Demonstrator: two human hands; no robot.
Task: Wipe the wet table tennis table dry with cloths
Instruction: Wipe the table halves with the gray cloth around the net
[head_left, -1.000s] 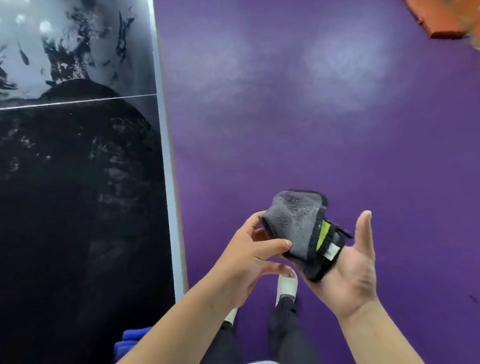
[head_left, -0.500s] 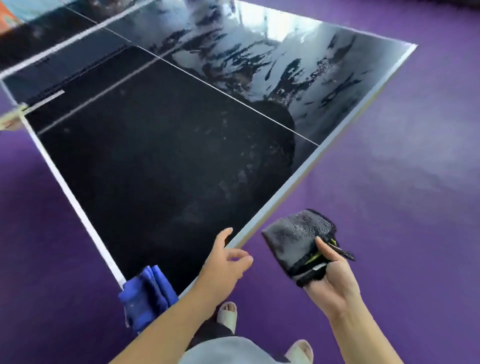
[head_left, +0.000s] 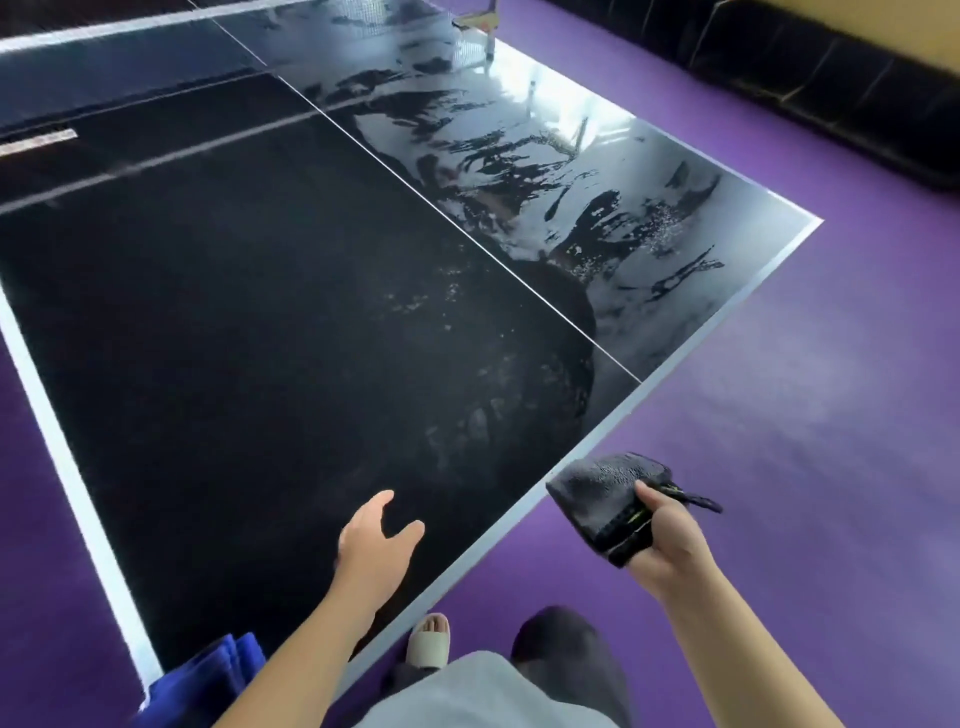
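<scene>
Fabric fills the bottom edge: a pale grey shirt hem, dark trousers and one foot in a light sandal standing on the purple floor. At the lower left a blue cloth is bunched at the near corner of the tabletop, partly cut off by the frame.

The left hand reaches over the dark surface just inside the near edge, fingers loose and spread, thumb apart, holding nothing (whether the palm touches the surface cannot be told). The right hand is out past the tabletop's edge, over the floor, with fingers and thumb curled round a folded grey cloth. That cloth has a black hem with a touch of yellow-green, and its front corner lies just beside the white edge strip.

Further out, the part of the tabletop to the left of the thin white centre line looks dark and matt, with faint mottled marks near the line. To the right of it a wet sheet shines pale, broken by dark ragged streaks and reaching toward the right-hand corner. At the far end the net crosses the tabletop, with its post at the right. Beyond that, a black barrier runs along the foot of a yellow wall.
</scene>
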